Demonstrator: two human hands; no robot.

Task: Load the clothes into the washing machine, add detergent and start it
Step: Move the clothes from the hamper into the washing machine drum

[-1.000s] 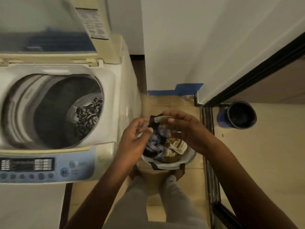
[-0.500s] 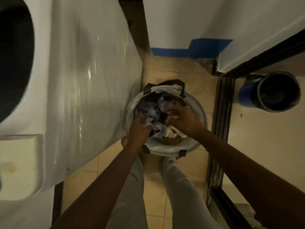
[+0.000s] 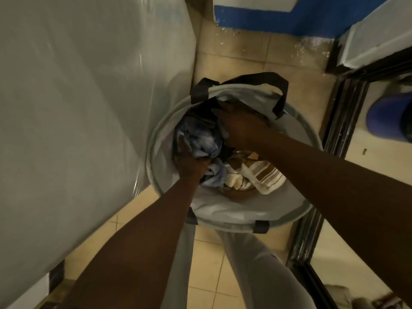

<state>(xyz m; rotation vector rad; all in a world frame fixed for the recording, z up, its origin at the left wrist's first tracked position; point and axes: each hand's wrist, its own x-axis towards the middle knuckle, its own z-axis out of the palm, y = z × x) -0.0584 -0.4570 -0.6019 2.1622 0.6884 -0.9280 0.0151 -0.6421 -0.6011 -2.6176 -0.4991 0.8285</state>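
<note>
A round grey laundry basket point(image 3: 223, 208) with black handles stands on the tiled floor in front of my legs. Inside lie a blue-and-white garment point(image 3: 200, 141), dark cloth, and a cream and brown striped piece point(image 3: 265, 176). My left hand point(image 3: 189, 163) is deep in the basket, closed on the blue-and-white garment from the left. My right hand point(image 3: 240, 126) presses into the dark clothes at the far side, fingers buried in them. The white side wall of the washing machine point(image 3: 78, 108) fills the left; its drum and panel are out of view.
A blue bucket point(image 3: 390, 117) stands at the right beyond a dark sliding-door track point(image 3: 341, 121). A blue-painted wall base point(image 3: 278, 21) lies ahead. Tiled floor shows around the basket, tight between machine and door track.
My head has tipped down, so the drum and panel left view. Both hands dropped from above the basket deep into the clothes and closed on them.
</note>
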